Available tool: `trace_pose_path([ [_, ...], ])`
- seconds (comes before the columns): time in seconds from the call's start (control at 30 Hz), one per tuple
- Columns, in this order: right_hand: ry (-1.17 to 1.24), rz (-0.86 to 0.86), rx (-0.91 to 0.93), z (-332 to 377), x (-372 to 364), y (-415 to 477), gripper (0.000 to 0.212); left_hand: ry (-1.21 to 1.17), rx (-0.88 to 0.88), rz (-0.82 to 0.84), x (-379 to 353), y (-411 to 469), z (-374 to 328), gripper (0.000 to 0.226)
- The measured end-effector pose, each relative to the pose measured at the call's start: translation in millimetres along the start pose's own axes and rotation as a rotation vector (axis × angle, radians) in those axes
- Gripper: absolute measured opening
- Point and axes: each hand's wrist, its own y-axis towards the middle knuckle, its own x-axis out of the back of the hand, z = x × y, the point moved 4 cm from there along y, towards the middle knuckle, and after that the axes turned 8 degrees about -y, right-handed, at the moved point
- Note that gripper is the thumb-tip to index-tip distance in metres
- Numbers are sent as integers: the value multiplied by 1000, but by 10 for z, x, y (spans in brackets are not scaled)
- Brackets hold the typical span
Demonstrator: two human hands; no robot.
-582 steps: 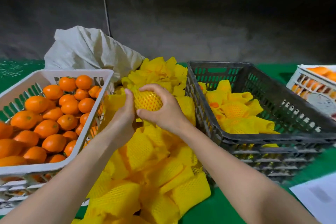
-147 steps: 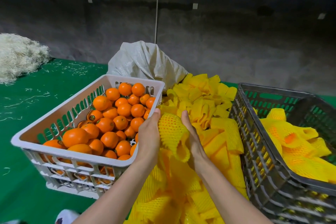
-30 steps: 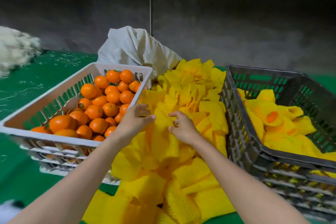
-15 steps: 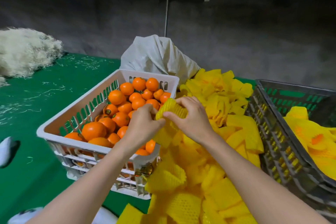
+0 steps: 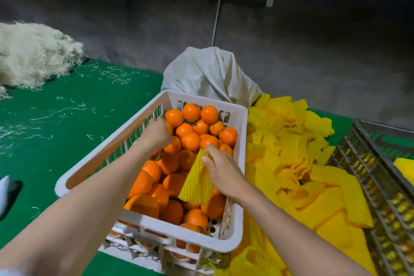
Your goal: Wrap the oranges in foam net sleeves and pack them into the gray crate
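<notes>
A white crate (image 5: 243,132) in front of me holds several loose oranges (image 5: 190,141). My left hand (image 5: 156,134) reaches down among the oranges near the crate's left wall. It is blurred, its fingertips are hidden, and I cannot tell whether it grips an orange. My right hand (image 5: 220,169) hovers over the oranges and pinches the top of a yellow foam net sleeve (image 5: 196,185), which hangs down flared at its lower end. The gray crate (image 5: 367,163) shows only partly at the right edge, with a bit of yellow foam inside.
A large heap of yellow foam sleeves (image 5: 291,157) lies between the two crates. A pale sack (image 5: 210,74) stands behind the white crate. A pile of pale shredded fibre (image 5: 33,54) sits far left on the green table cover (image 5: 67,123).
Both hands moved left from the sleeve heap to over the white crate. My left hand let go of the sleeve and dropped among the oranges; my right hand keeps the sleeve.
</notes>
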Motion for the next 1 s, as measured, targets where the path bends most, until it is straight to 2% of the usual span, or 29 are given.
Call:
trace_pose_path([
  [0.1,-31,30,0,-21,-33,3,23,154,27,28,-213,330,172,65],
  [0.37,16,32,12,16,-5,-5,20,72,-12,-108,-308,549,419,62],
  [0.47,60,30,-4,24,12,-18,13,-249,117,-17,-266,484,315,66],
  [0.57,123,-28,-44,26,69,-44,15,-826,191,202,-200,265,20,59],
  [0.67,491,-97,-158,34,208,-85,19,-1237,179,396,-193,-157,-363,55],
  [0.73,744,-131,-226,55,274,-146,8,-1382,167,468,-222,-462,-578,56],
  [0.83,989,-185,-312,18,314,-293,21,-1523,202,497,-308,-805,-805,52],
  [0.9,1067,-205,-303,-9,405,-437,30,-1574,222,506,-352,-1006,-976,37],
  [0.93,1078,-212,-292,-31,451,-502,25,-1570,220,515,-377,-1101,-1056,22],
  [0.97,1064,-227,-283,-40,511,-577,16,-1571,213,526,-397,-1176,-1145,23],
  [1.0,1051,-257,-260,-52,577,-656,16,-1558,218,526,-426,-1227,-1210,34],
])
